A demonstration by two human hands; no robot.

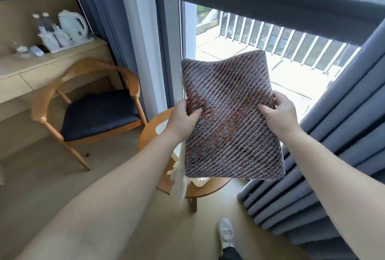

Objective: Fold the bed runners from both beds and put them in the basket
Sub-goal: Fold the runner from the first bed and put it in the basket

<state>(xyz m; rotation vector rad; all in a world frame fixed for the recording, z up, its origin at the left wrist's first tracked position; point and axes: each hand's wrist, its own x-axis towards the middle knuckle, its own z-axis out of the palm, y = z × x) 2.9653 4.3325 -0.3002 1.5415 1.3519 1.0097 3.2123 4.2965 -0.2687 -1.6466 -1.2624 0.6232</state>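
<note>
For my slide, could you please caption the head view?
Both hands, left hand and right hand, hold a folded bed runner above a round table.

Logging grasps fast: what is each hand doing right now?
Left hand: closed grip on the folded bed runner, left edge.
Right hand: closed grip on the same runner, right edge.
</note>
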